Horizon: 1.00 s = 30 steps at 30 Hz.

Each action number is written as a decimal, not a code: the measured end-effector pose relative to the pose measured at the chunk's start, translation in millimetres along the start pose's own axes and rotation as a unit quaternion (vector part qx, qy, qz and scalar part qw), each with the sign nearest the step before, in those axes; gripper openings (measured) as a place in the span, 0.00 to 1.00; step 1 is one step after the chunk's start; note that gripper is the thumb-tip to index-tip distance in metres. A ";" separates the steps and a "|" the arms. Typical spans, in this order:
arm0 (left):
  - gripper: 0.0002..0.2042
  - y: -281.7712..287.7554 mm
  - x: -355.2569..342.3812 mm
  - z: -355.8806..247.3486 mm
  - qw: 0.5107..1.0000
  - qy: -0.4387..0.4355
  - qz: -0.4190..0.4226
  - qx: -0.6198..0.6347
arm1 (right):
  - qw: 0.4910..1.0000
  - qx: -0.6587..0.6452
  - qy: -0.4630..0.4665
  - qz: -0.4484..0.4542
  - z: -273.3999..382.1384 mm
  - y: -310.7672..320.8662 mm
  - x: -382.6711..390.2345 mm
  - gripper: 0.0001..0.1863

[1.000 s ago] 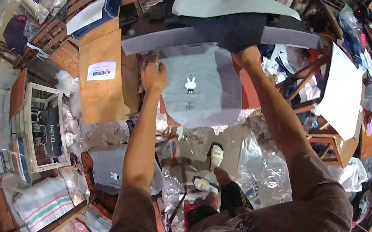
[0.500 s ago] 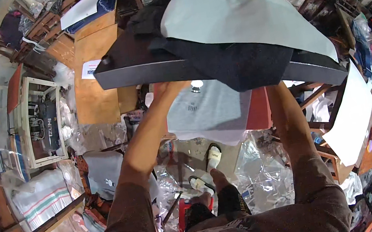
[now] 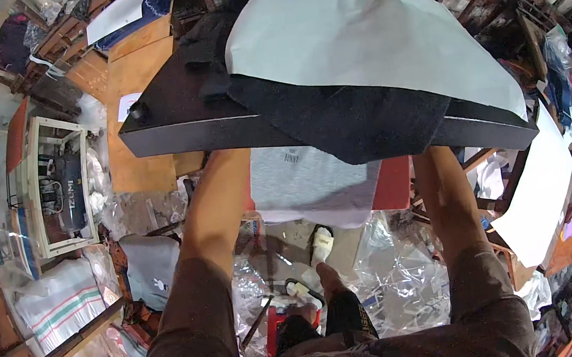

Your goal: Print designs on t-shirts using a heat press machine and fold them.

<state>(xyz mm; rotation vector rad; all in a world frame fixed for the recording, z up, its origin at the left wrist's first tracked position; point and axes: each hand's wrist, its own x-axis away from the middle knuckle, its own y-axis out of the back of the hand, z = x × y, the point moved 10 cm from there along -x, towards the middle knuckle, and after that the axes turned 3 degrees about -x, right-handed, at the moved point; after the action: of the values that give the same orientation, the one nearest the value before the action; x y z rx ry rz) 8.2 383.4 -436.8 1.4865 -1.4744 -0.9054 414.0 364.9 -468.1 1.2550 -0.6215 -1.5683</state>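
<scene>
Grey printed fabric (image 3: 310,188) lies on a red board (image 3: 395,187) below the black slab (image 3: 188,136), likely soft, light, best taken by its near edge; both hands are hidden, so I cannot tell their grip.

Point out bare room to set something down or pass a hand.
Bare floor shows between the grey fabric, the upper slipper and the clear plastic; a hand could probably pass there. The lower part of the tan board, left of the black panel, looks bare, tilt unclear. Crowded: most of the panel's top, under dark cloth and a pale sheet.
</scene>
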 end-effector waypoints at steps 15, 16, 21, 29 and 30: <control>0.27 -15.5 9.0 -15.1 0.999 -0.008 -0.032 0.004 | 1.000 -0.020 -0.009 0.019 -9.5 -9.1 6.2 0.23; 0.27 -13.1 6.3 -13.8 1.000 -0.007 -0.026 0.006 | 0.999 -0.026 -0.004 0.027 -4.1 -12.5 8.8 0.23; 0.27 -4.7 4.8 -14.3 1.000 -0.008 -0.003 0.006 | 0.995 -0.056 0.014 0.077 37.9 -26.3 35.7 0.22; 0.26 -28.0 63.9 -63.6 0.991 -0.070 0.080 -0.078 | 0.960 -0.102 0.079 0.247 158.2 -3.5 44.4 0.27; 0.26 -31.0 70.8 -62.2 0.989 -0.053 0.130 -0.041 | 0.961 -0.045 0.099 0.253 169.3 6.6 45.9 0.29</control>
<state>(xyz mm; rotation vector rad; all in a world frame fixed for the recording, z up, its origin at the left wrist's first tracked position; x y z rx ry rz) 81.0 316.1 -436.4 1.1694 -1.6435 -0.8828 261.1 289.8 -425.5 1.0612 -0.6701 -1.0225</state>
